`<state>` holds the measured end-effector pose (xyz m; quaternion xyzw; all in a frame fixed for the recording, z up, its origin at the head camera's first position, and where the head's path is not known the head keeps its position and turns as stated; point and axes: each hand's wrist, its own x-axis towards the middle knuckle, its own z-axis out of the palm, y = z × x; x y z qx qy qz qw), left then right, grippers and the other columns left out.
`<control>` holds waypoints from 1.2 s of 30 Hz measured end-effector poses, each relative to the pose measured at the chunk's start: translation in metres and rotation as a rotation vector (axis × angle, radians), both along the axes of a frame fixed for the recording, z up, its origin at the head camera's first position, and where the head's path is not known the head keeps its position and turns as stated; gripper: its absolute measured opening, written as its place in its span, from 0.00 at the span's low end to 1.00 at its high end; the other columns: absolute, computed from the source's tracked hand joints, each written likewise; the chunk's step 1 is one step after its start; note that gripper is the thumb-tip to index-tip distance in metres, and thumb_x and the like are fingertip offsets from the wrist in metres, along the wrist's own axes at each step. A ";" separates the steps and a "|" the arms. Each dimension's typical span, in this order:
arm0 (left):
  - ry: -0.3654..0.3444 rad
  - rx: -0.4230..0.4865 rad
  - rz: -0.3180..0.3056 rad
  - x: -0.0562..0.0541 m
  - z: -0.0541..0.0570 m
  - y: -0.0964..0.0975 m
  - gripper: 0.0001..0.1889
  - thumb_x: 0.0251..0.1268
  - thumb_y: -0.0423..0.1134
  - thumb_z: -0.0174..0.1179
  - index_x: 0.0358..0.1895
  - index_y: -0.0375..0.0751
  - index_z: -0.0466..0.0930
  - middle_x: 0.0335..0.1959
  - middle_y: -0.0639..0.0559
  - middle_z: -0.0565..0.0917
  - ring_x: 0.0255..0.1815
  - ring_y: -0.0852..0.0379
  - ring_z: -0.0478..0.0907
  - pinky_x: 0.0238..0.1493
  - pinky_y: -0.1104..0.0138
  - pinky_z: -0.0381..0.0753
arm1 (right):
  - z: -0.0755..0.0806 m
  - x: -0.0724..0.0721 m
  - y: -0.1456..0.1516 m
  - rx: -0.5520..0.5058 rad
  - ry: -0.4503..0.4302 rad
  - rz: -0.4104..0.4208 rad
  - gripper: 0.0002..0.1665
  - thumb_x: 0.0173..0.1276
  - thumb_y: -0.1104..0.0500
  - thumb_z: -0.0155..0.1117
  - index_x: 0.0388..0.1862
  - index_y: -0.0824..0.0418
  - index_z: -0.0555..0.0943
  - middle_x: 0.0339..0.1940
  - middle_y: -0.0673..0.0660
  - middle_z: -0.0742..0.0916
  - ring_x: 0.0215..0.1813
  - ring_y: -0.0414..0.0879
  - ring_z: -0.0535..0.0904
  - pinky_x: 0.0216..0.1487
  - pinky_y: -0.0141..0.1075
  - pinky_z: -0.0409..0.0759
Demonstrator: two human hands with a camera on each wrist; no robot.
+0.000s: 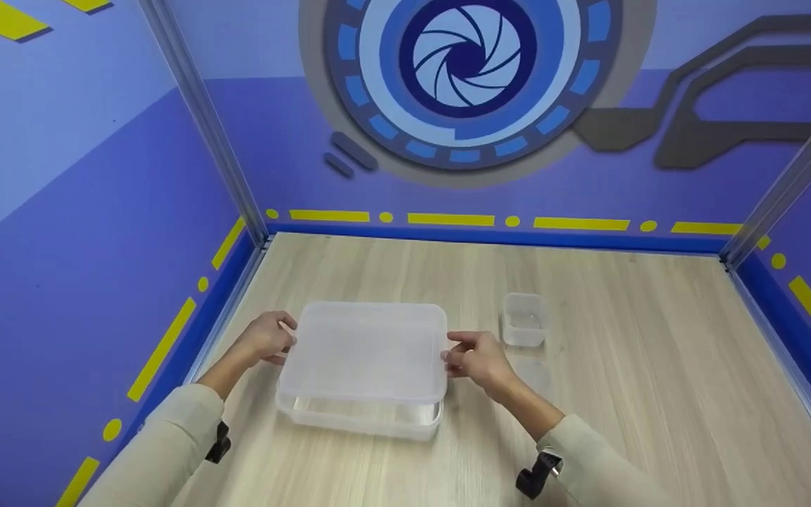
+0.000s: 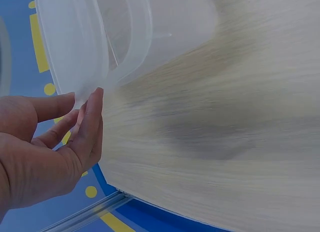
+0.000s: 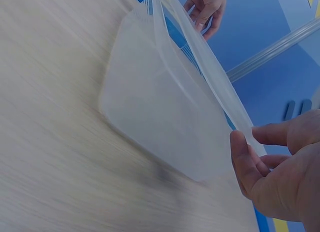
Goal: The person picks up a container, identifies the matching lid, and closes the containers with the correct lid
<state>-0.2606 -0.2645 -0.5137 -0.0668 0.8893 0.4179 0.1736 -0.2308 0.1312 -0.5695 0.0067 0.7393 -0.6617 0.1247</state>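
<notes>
A large translucent plastic lid (image 1: pixel 367 352) is over a matching rectangular food container (image 1: pixel 363 424), whose front rim and inside show below the lid's near edge. My left hand (image 1: pixel 269 338) pinches the lid's left edge between thumb and fingertips. At the opposite side, my right hand (image 1: pixel 479 359) pinches the right edge. In the right wrist view a gap runs between the lid (image 3: pixel 215 71) and the rim of the container (image 3: pixel 135 86). The left wrist view also has the lid (image 2: pixel 70 36) raised off the container (image 2: pixel 175 31).
A small clear square container (image 1: pixel 524 320) stands on the wooden tabletop (image 1: pixel 645 366) to the right. Nearer me lies a flat clear piece, like a small lid (image 1: pixel 533 373), partly hidden by my right hand. Blue printed panels (image 1: pixel 448 197) with metal corner posts enclose the table's back and sides.
</notes>
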 end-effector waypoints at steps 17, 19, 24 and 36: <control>-0.020 -0.069 -0.060 0.004 0.006 0.002 0.15 0.69 0.22 0.57 0.57 0.26 0.73 0.39 0.35 0.81 0.39 0.45 0.85 0.34 0.56 0.91 | -0.002 0.011 -0.003 0.020 0.030 -0.001 0.29 0.69 0.75 0.68 0.69 0.78 0.76 0.38 0.63 0.82 0.33 0.48 0.86 0.40 0.43 0.91; -0.022 -0.086 -0.068 0.004 0.006 0.002 0.14 0.69 0.22 0.57 0.56 0.27 0.73 0.38 0.35 0.81 0.39 0.45 0.85 0.32 0.58 0.91 | -0.002 0.013 -0.003 0.029 0.030 -0.005 0.29 0.69 0.75 0.68 0.69 0.78 0.76 0.39 0.63 0.82 0.33 0.47 0.86 0.40 0.42 0.91; -0.042 -0.111 -0.091 0.004 0.008 0.002 0.13 0.68 0.21 0.56 0.54 0.27 0.72 0.37 0.34 0.81 0.36 0.46 0.82 0.30 0.59 0.90 | -0.003 0.018 -0.003 0.049 0.034 0.004 0.29 0.69 0.74 0.68 0.69 0.77 0.76 0.39 0.63 0.83 0.34 0.47 0.86 0.40 0.41 0.90; -0.147 -0.088 -0.110 0.007 0.015 0.004 0.09 0.69 0.20 0.56 0.48 0.30 0.69 0.31 0.44 0.74 0.32 0.52 0.76 0.35 0.56 0.91 | -0.003 0.026 -0.003 0.060 0.030 0.027 0.29 0.70 0.74 0.68 0.70 0.77 0.76 0.39 0.63 0.83 0.34 0.46 0.86 0.40 0.41 0.90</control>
